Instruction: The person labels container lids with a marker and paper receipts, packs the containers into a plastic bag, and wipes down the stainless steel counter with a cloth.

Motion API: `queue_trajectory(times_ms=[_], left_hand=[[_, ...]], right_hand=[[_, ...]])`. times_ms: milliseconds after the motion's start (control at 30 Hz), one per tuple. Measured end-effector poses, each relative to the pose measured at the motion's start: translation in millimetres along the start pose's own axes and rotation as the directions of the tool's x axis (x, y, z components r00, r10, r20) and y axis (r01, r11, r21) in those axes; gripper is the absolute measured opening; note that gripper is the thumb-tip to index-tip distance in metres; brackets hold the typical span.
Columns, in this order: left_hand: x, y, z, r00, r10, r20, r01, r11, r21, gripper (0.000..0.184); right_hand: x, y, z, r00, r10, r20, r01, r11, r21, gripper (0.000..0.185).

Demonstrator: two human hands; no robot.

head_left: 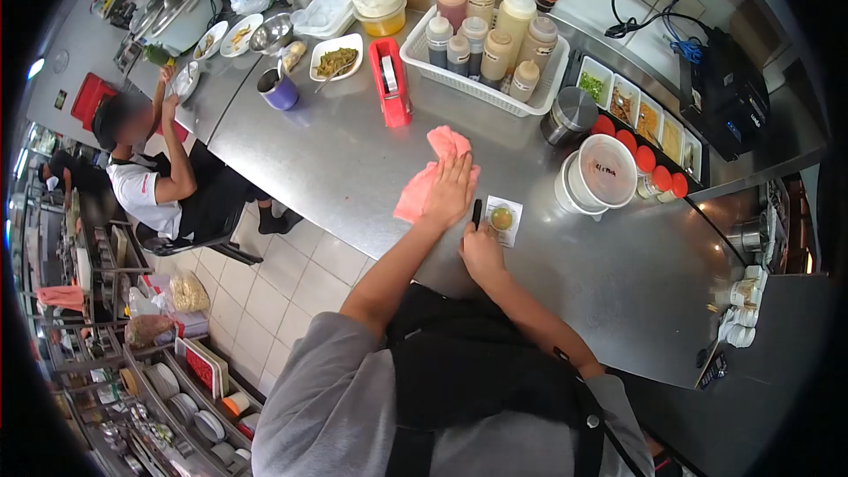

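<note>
My left hand [450, 187] lies flat, fingers together and stretched out, on a crumpled pink cloth [413, 196] on the steel worktop [353, 168]. To its right, my right hand [482, 249] is closed around a slim black object [477, 211] whose upper end sticks out; its kind I cannot make out. Touching or just beside that hand is a white paper slip [512, 236] with a small round cup or picture of yellow-green stuff [501, 218] on it. Beyond the cloth stands a red tape dispenser [389, 84].
A white basket [521, 108] of sauce bottles stands at the back. Lidded white tubs [605, 172], red-capped jars [658, 178] and a topping tray [640, 110] are at right. A purple cup [279, 93] and food bowl [336, 60] sit left. A co-worker [159, 177] sits further left.
</note>
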State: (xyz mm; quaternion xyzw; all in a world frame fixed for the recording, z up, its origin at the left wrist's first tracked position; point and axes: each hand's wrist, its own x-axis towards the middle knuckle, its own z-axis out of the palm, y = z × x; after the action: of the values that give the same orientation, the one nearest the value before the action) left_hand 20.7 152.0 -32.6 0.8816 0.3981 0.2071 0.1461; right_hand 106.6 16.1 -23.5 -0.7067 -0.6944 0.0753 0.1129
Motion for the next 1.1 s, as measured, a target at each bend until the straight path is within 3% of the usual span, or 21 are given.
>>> queue_trajectory(times_ms=[133,200,233,267,300,367,433,500,533,567,633,667,733,767,833,867,900,967,1033,1067,1100], left_hand=[[9.4,-37.8,-15.5,0.988,-0.157,-0.013,0.157,0.988,0.015,0.051],[-18.2,-79.4,-36.3,0.915,-0.387,-0.114,0.389,0.921,-0.012,0.052],[-46.0,-113.0,-46.6,0.927,-0.299,-0.227,0.334,0.933,0.136,0.055],[-57.8,-71.0,-115.7,0.832,-0.533,-0.157,0.550,0.829,0.103,0.054],[-89.6,-108.2,-115.6,0.780,-0.584,-0.225,0.625,0.740,0.248,0.050],[-109.4,-82.4,-182.7,0.515,-0.831,-0.208,0.856,0.489,0.167,0.050],[-195.6,-221.6,-138.9,0.632,-0.588,-0.505,0.735,0.662,0.148,0.051],[-221.3,-213.3,-157.7,0.251,-0.895,-0.369,0.852,0.386,-0.355,0.051],[-220.3,-207.5,-160.6,0.185,-0.862,-0.472,0.833,0.393,-0.391,0.050],[-216.9,-202.8,-159.1,0.279,-0.719,-0.636,0.819,0.524,-0.234,0.041],[-167.0,-145.1,-178.4,0.478,-0.588,-0.653,0.527,0.786,-0.322,0.032],[-137.5,-116.0,-187.3,0.482,-0.702,-0.524,0.401,0.708,-0.581,0.026],[-103.2,-111.9,-171.6,0.606,-0.452,-0.655,0.464,0.869,-0.171,0.033],[-84.0,-111.3,-163.0,0.704,-0.397,-0.589,0.410,0.904,-0.120,0.039],[-46.0,-54.9,-155.6,0.753,-0.271,-0.600,0.329,0.944,-0.014,0.046],[-35.5,-25.4,-155.0,0.790,-0.207,-0.577,0.258,0.966,0.006,0.051],[-33.1,-1.4,-148.1,0.823,-0.149,-0.548,0.193,0.981,0.024,0.055],[-34.1,31.9,-126.9,0.912,-0.118,-0.393,0.042,0.980,-0.197,0.065],[-33.5,46.2,-97.0,0.981,0.057,-0.184,-0.118,0.934,-0.338,0.073],[-35.9,54.0,-82.5,0.982,0.074,-0.175,-0.133,0.926,-0.353,0.073],[-37.3,62.6,-71.1,0.987,0.158,-0.021,-0.156,0.929,-0.335,0.074]], right_hand=[[2.8,6.4,-5.4,0.997,0.062,0.045,-0.067,0.992,0.108,0.019],[1.5,10.3,-8.1,0.998,0.027,0.053,-0.038,0.974,0.225,0.017],[0.5,10.8,-7.2,0.998,0.028,0.059,-0.041,0.973,0.226,0.017],[2.8,11.8,-5.5,0.998,0.018,0.055,-0.031,0.970,0.240,0.017],[2.8,12.7,-4.8,0.999,0.007,0.051,-0.019,0.967,0.253,0.016],[3.2,13.6,-2.4,0.999,0.009,0.045,-0.020,0.973,0.232,0.016],[0.9,10.7,-1.0,0.999,0.018,0.043,-0.028,0.974,0.225,0.016],[3.7,10.3,-3.6,0.997,0.031,0.071,-0.046,0.977,0.209,0.019],[6.6,6.9,-8.3,0.997,0.047,0.062,-0.059,0.975,0.214,0.019],[5.8,3.8,-12.5,0.998,0.056,0.008,-0.057,0.979,0.195,0.019],[4.4,0.8,-20.7,0.998,0.061,-0.034,-0.054,0.985,0.166,0.019],[4.7,-1.1,-23.4,0.997,0.072,-0.010,-0.069,0.976,0.206,0.018],[3.2,-10.5,-32.2,0.995,0.096,0.015,-0.096,0.964,0.249,0.018],[1.1,-15.8,-39.8,0.994,0.100,0.034,-0.105,0.966,0.236,0.022],[-5.7,-16.7,-59.6,0.989,0.140,0.038,-0.145,0.967,0.211,0.025],[-12.5,-17.0,-69.7,0.995,0.099,0.019,-0.100,0.935,0.340,0.026],[-22.4,-17.9,-73.4,0.998,0.058,0.001,-0.052,0.884,0.464,0.027],[-38.3,-5.6,-76.1,0.994,0.108,-0.035,-0.075,0.860,0.505,0.026],[-50.0,13.7,-102.3,0.955,0.294,0.021,-0.259,0.804,0.535,0.024],[-52.8,27.8,-117.1,0.912,0.409,-0.041,-0.331,0.789,0.517,0.021],[-50.6,47.7,-131.2,0.850,0.514,-0.113,-0.398,0.768,0.502,0.018]])
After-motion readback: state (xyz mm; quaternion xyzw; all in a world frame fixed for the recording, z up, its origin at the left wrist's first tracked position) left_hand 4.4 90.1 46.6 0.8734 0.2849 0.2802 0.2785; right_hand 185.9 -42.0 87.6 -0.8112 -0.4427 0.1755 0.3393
